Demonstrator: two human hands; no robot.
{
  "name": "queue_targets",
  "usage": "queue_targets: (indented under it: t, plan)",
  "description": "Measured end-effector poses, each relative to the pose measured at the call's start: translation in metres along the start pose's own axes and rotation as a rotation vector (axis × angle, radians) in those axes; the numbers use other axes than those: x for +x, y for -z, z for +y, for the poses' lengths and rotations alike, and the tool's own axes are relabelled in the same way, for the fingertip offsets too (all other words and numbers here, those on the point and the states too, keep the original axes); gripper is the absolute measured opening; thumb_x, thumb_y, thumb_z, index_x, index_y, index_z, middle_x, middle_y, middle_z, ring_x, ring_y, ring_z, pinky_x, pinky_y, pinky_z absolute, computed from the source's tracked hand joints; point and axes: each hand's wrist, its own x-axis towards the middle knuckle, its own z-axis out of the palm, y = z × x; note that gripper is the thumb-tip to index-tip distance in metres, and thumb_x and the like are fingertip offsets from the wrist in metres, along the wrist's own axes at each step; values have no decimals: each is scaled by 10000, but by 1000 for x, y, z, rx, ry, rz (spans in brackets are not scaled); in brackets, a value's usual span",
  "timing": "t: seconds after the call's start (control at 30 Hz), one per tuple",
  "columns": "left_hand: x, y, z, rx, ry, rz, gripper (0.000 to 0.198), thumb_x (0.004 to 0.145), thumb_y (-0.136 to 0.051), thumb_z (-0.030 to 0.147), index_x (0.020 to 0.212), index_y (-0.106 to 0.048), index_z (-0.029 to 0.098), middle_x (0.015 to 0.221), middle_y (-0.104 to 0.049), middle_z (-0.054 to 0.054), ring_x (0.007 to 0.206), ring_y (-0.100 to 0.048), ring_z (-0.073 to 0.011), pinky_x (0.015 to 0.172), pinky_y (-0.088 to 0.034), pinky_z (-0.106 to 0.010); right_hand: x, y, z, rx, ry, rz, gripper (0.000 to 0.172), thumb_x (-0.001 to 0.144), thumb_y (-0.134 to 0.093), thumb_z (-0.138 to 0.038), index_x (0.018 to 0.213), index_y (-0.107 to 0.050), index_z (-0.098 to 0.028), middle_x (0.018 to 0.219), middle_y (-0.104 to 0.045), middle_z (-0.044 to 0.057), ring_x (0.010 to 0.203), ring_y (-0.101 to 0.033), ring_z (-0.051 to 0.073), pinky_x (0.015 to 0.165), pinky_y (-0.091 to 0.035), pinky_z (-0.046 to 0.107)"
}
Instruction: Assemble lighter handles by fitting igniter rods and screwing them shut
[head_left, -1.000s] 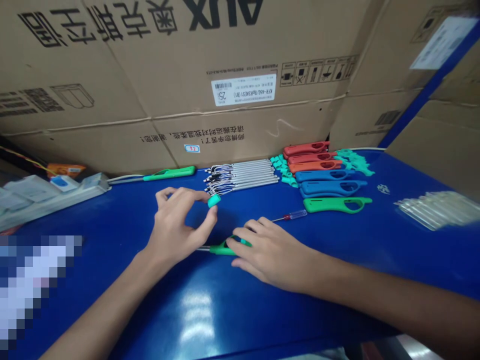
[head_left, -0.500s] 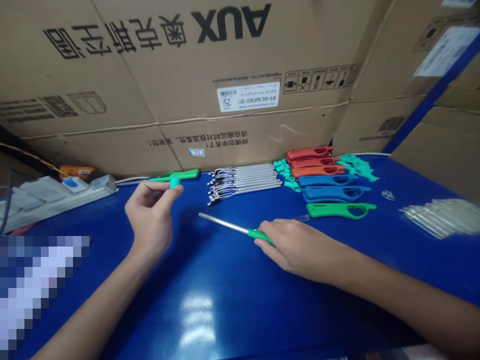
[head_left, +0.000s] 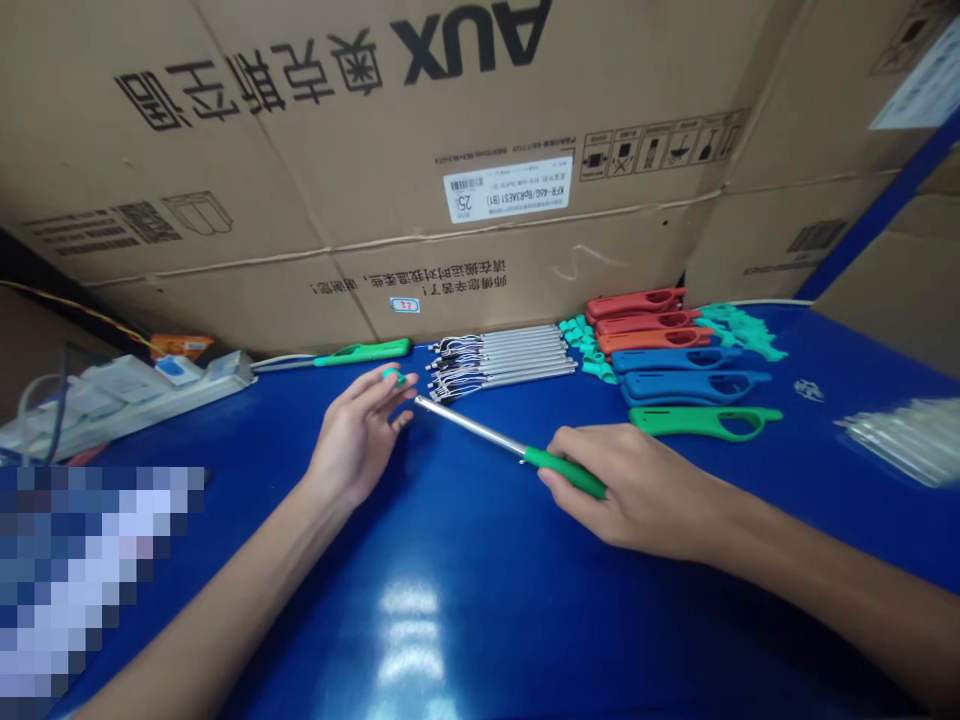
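Note:
My right hand (head_left: 634, 490) grips the green handle of a long lighter (head_left: 517, 448) whose metal tube points up and left over the blue table (head_left: 450, 600). My left hand (head_left: 360, 435) pinches a small teal cap (head_left: 393, 377) between thumb and fingertips, right beside the tip of that tube. A bundle of bare metal tubes with wires (head_left: 502, 358) lies just behind the cap.
Red, orange, blue and green lighter shells (head_left: 675, 350) lie in a row at the back right with teal small parts (head_left: 739, 328) beside them. Another finished green lighter (head_left: 352, 353) lies at the back left by a white power strip (head_left: 127, 395). Cardboard boxes (head_left: 450, 150) wall the back.
My left hand came back right with the teal cap toward the tube's tip. My right hand lifted the lighter and swung its tube up and left.

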Motion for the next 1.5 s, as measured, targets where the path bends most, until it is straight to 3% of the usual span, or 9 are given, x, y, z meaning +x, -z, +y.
queue_targets:
  t: [0.37,0.93,1.03,1.27,1.5]
  plan:
    - [-9,-3,-2,-7,24,-128,262,657,-826,207,890,-721,147,733,-638,7,696,-588,-114,638,-489,-234,-2,-1,2,9,-5,52,165,947,-506,-238,828,-592,-162,654,-580,-8,547,-538,116,524,-324,254]
    - [-14,-3,-5,-20,6,-238,347,628,-830,152,961,-733,173,887,-746,-44,785,-661,-158,689,-538,-270,-1,1,0,83,-19,77,152,935,-512,-245,823,-583,-170,622,-534,-29,514,-471,100,504,-308,251]
    - [-13,-1,-8,-20,-24,-260,377,632,-849,171,988,-726,188,899,-747,-38,757,-653,-150,682,-532,-276,-1,2,-4,222,-130,21,141,918,-534,-264,813,-581,-181,579,-487,-53,479,-409,90,470,-284,244]
    - [-9,1,-12,3,-85,-314,382,636,-871,180,990,-726,186,852,-755,-47,729,-666,-157,654,-518,-269,4,-1,-9,782,-388,-112,211,891,-584,-347,759,-568,-183,598,-590,-27,526,-500,98,496,-364,221]
    - [-40,-16,-25,69,1,-469,505,637,-873,133,1111,-702,167,842,-773,-77,777,-726,-229,748,-547,-324,12,-12,-4,1265,-405,-150,306,806,-711,-448,737,-614,-166,524,-575,-47,496,-544,109,538,-440,249]
